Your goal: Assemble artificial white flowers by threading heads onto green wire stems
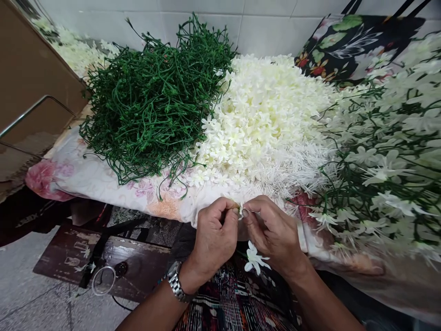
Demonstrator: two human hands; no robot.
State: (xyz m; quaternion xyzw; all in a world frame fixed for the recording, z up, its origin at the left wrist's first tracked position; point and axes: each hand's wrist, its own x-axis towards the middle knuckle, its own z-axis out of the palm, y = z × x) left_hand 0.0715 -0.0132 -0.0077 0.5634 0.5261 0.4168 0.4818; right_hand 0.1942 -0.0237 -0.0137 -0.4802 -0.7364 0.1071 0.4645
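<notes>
My left hand point(213, 236), with a metal watch on its wrist, and my right hand point(272, 230) meet fingertip to fingertip at the near edge of a flowered cloth point(103, 177). Both pinch a small white artificial blossom point(240, 210) between them. Below my right palm hangs another white flower point(255, 259), apparently on a stem running from that hand. Just beyond my fingers lies a big heap of loose white artificial blossoms point(265, 119). A tangled pile of green plastic stems point(155, 101) sits to its left.
Assembled green sprigs with white flowers point(389, 161) are piled at the right. A dark floral bag point(347, 46) leans on the tiled wall behind. A brown board with a metal rail point(31, 87) stands left. A dark low board point(76, 257) with a clear ring lies on the floor.
</notes>
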